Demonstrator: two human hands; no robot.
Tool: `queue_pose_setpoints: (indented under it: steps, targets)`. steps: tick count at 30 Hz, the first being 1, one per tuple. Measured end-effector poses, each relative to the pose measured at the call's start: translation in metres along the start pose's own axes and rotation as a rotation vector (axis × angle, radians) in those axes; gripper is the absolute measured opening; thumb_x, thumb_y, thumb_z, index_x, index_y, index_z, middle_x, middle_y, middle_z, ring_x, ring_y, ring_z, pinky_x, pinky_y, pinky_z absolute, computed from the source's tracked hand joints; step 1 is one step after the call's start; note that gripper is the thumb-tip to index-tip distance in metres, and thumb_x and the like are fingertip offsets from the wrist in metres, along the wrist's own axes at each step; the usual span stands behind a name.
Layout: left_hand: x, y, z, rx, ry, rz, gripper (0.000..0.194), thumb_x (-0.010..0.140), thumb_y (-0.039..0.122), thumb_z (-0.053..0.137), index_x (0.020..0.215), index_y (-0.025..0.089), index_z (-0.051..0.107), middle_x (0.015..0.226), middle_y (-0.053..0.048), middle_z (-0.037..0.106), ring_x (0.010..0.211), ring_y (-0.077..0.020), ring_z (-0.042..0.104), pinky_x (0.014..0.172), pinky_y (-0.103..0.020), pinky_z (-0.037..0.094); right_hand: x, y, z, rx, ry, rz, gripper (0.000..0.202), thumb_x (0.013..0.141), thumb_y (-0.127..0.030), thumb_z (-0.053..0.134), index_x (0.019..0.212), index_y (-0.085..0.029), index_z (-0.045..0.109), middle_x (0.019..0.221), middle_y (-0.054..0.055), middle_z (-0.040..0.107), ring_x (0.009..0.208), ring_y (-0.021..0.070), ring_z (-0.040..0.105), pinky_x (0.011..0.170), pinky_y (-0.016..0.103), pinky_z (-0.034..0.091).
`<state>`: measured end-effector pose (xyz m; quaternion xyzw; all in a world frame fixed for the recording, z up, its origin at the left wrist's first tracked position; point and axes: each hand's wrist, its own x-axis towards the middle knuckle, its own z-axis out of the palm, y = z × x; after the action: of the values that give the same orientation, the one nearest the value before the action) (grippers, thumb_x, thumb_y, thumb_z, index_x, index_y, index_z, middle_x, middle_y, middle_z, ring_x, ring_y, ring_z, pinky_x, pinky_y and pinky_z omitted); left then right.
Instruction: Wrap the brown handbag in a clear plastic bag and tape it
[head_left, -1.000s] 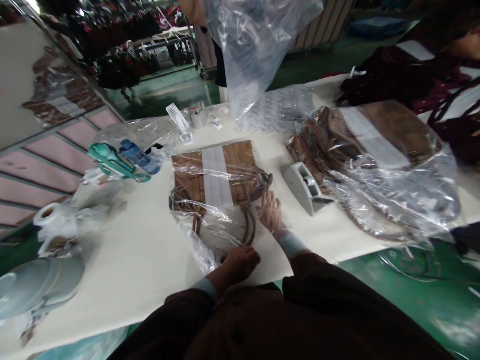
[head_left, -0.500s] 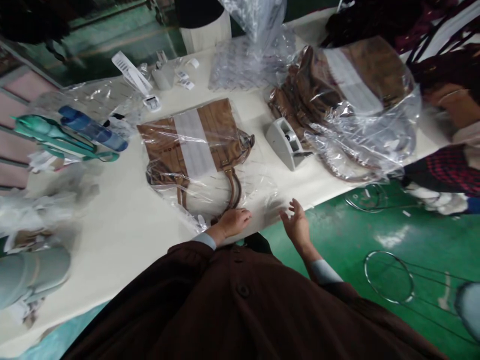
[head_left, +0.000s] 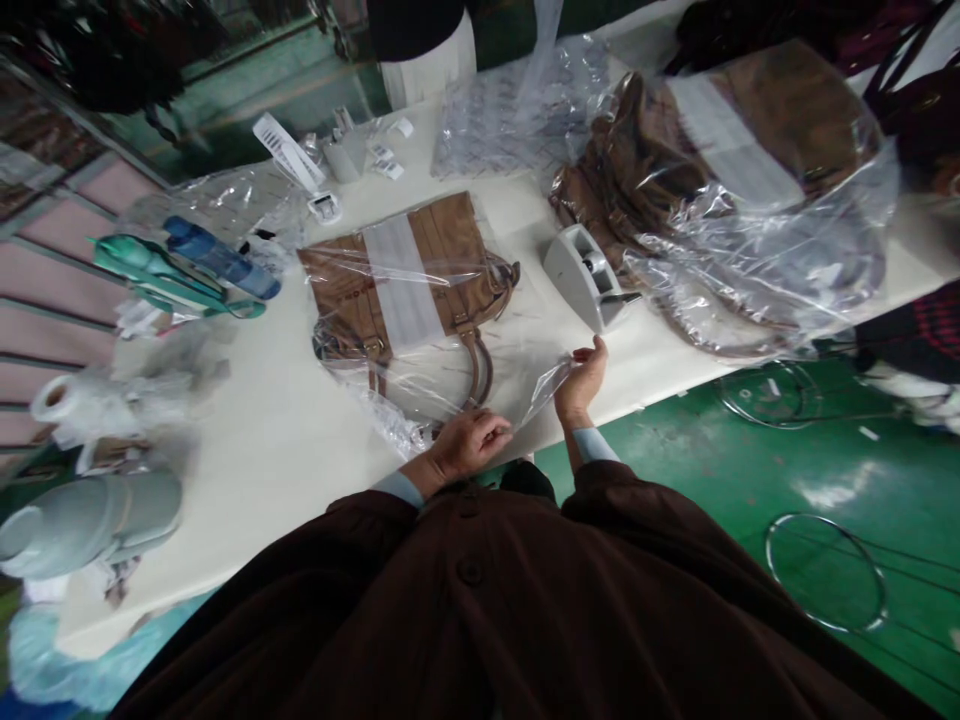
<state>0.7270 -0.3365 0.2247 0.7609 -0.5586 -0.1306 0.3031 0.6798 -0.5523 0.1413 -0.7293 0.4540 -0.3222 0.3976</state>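
Note:
A brown handbag (head_left: 345, 285) with a white band around it lies flat on the table inside a clear plastic bag (head_left: 536, 395). Its handles point toward me. My left hand (head_left: 471, 442), fingers curled, is at the bag's near edge beside a handle, closed on the film there. My right hand (head_left: 583, 382) grips the right part of the bag's near edge, and the film stretches up between the two hands. Just beyond my right hand stands a white tape dispenser (head_left: 581, 275).
More wrapped brown handbags (head_left: 787, 120) are piled at the right. Clear plastic bags (head_left: 487, 120) lie at the back. A blue bottle (head_left: 217, 255), a teal pouch (head_left: 142, 262), barcode labels (head_left: 285, 150) and a grey flask (head_left: 97, 520) lie leftward. Metal hoops (head_left: 825, 570) are on the green floor.
My right hand has moved up to the bag's edge and closed on the film, lifting it. My left hand stays near the handle. The view has shifted slightly.

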Motion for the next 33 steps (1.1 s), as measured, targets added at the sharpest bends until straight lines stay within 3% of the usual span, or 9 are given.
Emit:
queue_pose_setpoints:
  steps: [5, 10, 13, 15, 20, 25, 29, 31, 33]
  targets:
    - [-0.021, -0.008, -0.025, 0.063, 0.135, -0.061, 0.016, 0.088, 0.026, 0.051, 0.100, 0.019, 0.057, 0.085, -0.006, 0.062, 0.081, -0.0174, 0.059, 0.075, -0.031, 0.049, -0.034, 0.033, -0.049, -0.216, -0.058, 0.004, 0.058, 0.072, -0.015, 0.038, 0.130, -0.015, 0.041, 0.097, 0.007, 0.058, 0.082, 0.0179, 0.052, 0.074, 0.033, 0.043]
    - [-0.055, -0.019, -0.046, 0.125, 0.285, -0.157, 0.013, 0.087, 0.017, 0.051, 0.099, 0.019, 0.057, 0.089, -0.006, 0.061, 0.087, -0.0190, 0.057, 0.080, -0.033, 0.048, -0.076, 0.057, -0.090, -0.323, -0.116, -0.083, 0.042, 0.078, -0.021, 0.040, 0.118, -0.011, 0.050, 0.094, 0.012, 0.059, 0.089, 0.0227, 0.053, 0.081, 0.039, 0.044]
    - [-0.061, -0.015, -0.046, 0.163, 0.290, -0.185, 0.015, 0.086, 0.017, 0.051, 0.101, 0.019, 0.056, 0.091, -0.006, 0.061, 0.089, -0.0197, 0.057, 0.081, -0.034, 0.047, -0.075, 0.052, -0.078, -0.378, -0.098, -0.187, 0.063, 0.074, -0.032, 0.053, 0.132, -0.011, 0.037, 0.122, 0.019, 0.049, 0.112, 0.0302, 0.045, 0.091, 0.049, 0.039]
    - [-0.055, -0.007, -0.039, 0.221, 0.207, -0.187, 0.026, 0.085, 0.020, 0.055, 0.110, 0.019, 0.053, 0.103, -0.008, 0.060, 0.099, -0.0221, 0.054, 0.087, -0.037, 0.044, -0.067, 0.042, -0.059, -0.396, -0.079, -0.219, 0.074, 0.073, -0.035, 0.056, 0.138, -0.013, 0.027, 0.135, 0.021, 0.038, 0.123, 0.0334, 0.036, 0.095, 0.054, 0.034]
    - [-0.013, 0.008, -0.006, 0.373, -0.068, -0.142, 0.062, 0.074, 0.030, 0.071, 0.128, 0.021, 0.042, 0.130, -0.010, 0.049, 0.114, -0.0283, 0.046, 0.094, -0.043, 0.037, -0.042, 0.015, -0.022, -0.274, 0.009, -0.306, 0.070, 0.078, -0.038, 0.054, 0.137, -0.013, 0.026, 0.136, 0.019, 0.038, 0.127, 0.0298, 0.034, 0.100, 0.053, 0.029]
    - [0.027, -0.004, 0.000, 0.460, -0.062, -0.200, 0.011, 0.088, 0.027, 0.052, 0.093, 0.020, 0.059, 0.093, -0.006, 0.062, 0.093, -0.0239, 0.054, 0.081, -0.038, 0.038, -0.047, 0.011, -0.040, -0.199, 0.044, -0.269, 0.060, 0.079, -0.039, 0.054, 0.128, -0.010, 0.039, 0.118, 0.019, 0.052, 0.110, 0.0278, 0.048, 0.091, 0.047, 0.040]
    - [0.039, -0.007, -0.018, 0.421, 0.036, -0.204, 0.014, 0.091, 0.024, 0.047, 0.085, 0.019, 0.058, 0.086, -0.005, 0.062, 0.088, -0.0214, 0.054, 0.079, -0.035, 0.037, -0.087, 0.013, -0.059, -0.178, -0.240, -0.320, 0.024, 0.087, -0.031, 0.045, 0.099, -0.015, 0.057, 0.083, 0.007, 0.062, 0.076, 0.0184, 0.056, 0.074, 0.034, 0.047]
    - [0.040, -0.004, -0.024, 0.406, 0.070, -0.196, 0.013, 0.090, 0.023, 0.046, 0.084, 0.019, 0.057, 0.086, -0.005, 0.062, 0.088, -0.0209, 0.054, 0.079, -0.034, 0.037, -0.100, 0.006, -0.054, -0.215, -0.408, -0.498, 0.022, 0.089, -0.027, 0.042, 0.098, -0.016, 0.060, 0.093, 0.009, 0.064, 0.086, 0.0190, 0.057, 0.080, 0.033, 0.046]
    - [0.039, -0.002, -0.026, 0.394, 0.088, -0.179, 0.012, 0.091, 0.024, 0.046, 0.084, 0.019, 0.056, 0.087, -0.004, 0.062, 0.088, -0.0207, 0.054, 0.080, -0.034, 0.037, -0.097, -0.006, -0.041, -0.317, -0.457, -0.659, 0.030, 0.089, -0.025, 0.043, 0.114, -0.013, 0.056, 0.120, 0.014, 0.056, 0.111, 0.0234, 0.049, 0.092, 0.038, 0.040]
